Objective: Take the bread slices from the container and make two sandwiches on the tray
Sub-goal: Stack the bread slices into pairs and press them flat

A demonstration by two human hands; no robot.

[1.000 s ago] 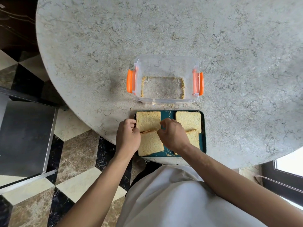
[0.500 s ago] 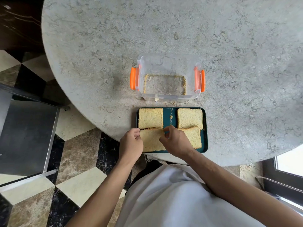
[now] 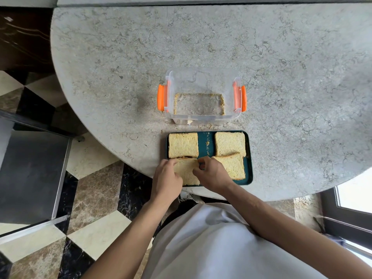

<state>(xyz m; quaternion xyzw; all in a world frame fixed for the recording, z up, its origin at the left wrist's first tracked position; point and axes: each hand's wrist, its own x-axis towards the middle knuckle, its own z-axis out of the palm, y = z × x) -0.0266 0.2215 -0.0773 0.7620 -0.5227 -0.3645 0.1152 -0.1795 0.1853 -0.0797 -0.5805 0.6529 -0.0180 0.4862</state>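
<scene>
A dark teal tray lies at the table's near edge with several bread slices on it. A far-left slice and a far-right slice lie flat. A near-right slice leans on the far-right one. My left hand and my right hand both pinch the near-left slice, one at each side. The clear container with orange latches stands just beyond the tray and holds only crumbs along its bottom edges.
The round grey stone table stretches far and right beyond the container. Crumbs lie on the tray between the far slices. A dark metal surface stands left over the checkered floor. A window frame is at lower right.
Both hands drew nearer to me, from the far-left slice to the near-left slice, which they now grip. The camera tilted, showing more of the far table.
</scene>
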